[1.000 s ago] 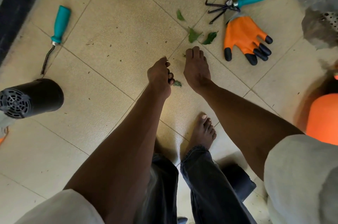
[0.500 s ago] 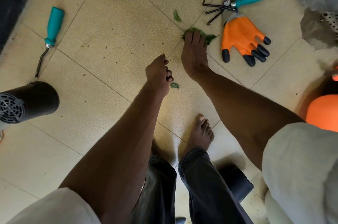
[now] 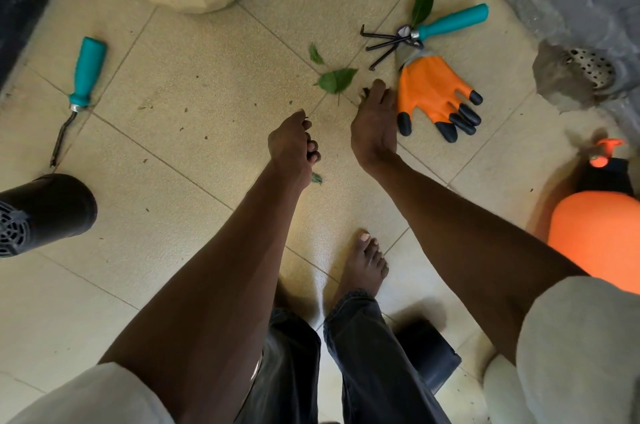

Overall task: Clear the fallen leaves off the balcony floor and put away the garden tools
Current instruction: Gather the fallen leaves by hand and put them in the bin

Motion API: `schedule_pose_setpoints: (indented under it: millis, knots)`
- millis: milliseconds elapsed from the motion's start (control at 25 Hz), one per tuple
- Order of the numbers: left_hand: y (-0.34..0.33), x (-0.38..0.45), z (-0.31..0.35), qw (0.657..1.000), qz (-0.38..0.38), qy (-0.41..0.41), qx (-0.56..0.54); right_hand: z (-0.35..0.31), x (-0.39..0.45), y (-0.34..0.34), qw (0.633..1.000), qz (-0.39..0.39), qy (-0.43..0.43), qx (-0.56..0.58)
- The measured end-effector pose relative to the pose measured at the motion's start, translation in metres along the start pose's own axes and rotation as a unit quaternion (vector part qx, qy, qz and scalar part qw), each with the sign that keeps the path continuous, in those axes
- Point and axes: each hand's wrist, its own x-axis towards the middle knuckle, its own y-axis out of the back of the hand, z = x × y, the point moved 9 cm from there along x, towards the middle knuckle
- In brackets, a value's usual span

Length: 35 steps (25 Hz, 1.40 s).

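Step in hand: leaf collection. Right hand (image 3: 374, 125) reaches down, fingers (image 3: 376, 88) on something dark, grip unclear; left hand (image 3: 292, 146) is loosely curled, contents unclear. A large leaf (image 3: 336, 80) lies on the balcony floor (image 3: 194, 84) just left of the right fingers; next, pinch it.

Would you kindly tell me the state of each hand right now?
Left hand: fingers curled; whether they hold anything cannot be told.
Right hand: fingertips down on the beige tiled floor, apparently pinching a dark green leaf scrap.
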Motion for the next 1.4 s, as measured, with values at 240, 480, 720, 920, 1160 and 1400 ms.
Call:
schedule_pose_setpoints:
  millis: [240, 480, 720, 920, 1160, 1400]
  knots:
    - [-0.007, 0.004, 0.003, 1.000, -0.003, -0.011, 0.011, 0.004, 0.010, -0.016, 1.000, 0.003, -0.004, -0.028]
    - [-0.002, 0.003, 0.004, 1.000, -0.003, -0.007, 0.000, -0.049, 0.015, -0.001, 0.990, -0.015, 0.116, 0.075]
    - [0.004, 0.012, 0.018, 1.000, -0.006, -0.015, -0.011, -0.044, 0.025, -0.021, 0.997, 0.007, 0.046, -0.058]
    - [0.018, 0.016, 0.025, 1.000, 0.004, -0.019, -0.016, -0.046, 0.009, -0.020, 0.991, 0.065, 0.116, -0.008]
    - [0.021, 0.015, 0.032, 1.000, 0.003, -0.021, -0.017, -0.095, 0.043, -0.016, 0.988, 0.001, 0.153, 0.015]
    - [0.016, 0.019, 0.043, 0.999, -0.005, -0.034, -0.023, -0.095, 0.045, -0.027, 0.988, 0.020, 0.141, -0.060]
